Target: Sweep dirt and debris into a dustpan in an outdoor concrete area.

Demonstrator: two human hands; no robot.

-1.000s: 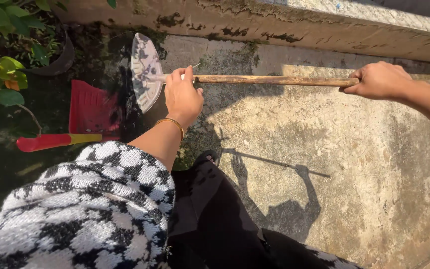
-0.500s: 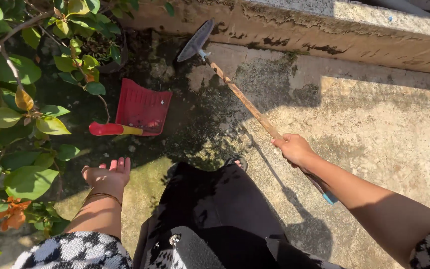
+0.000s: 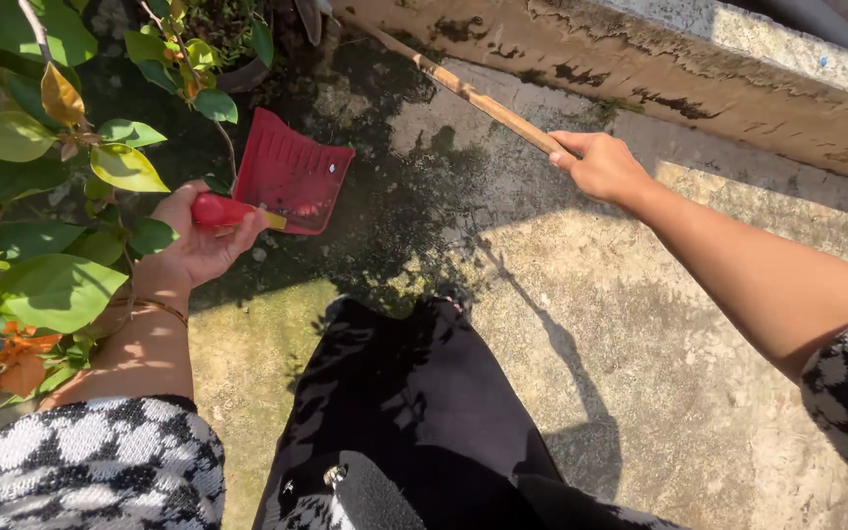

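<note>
Left hand point(image 3: 193, 245) now grips dustpan handle point(image 3: 223, 211).

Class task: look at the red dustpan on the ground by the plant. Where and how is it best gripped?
Grip the dustpan by its rounded red handle, coming from the lower left, where the handle juts away from the pan. The left hand already wraps that end; the flat scoop offers no comparable hold.

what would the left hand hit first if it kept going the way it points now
Probably the red dustpan: the left hand grips its handle and points up-right toward the pan. Beyond that lies dark mossy ground, though depth is unclear.
</note>
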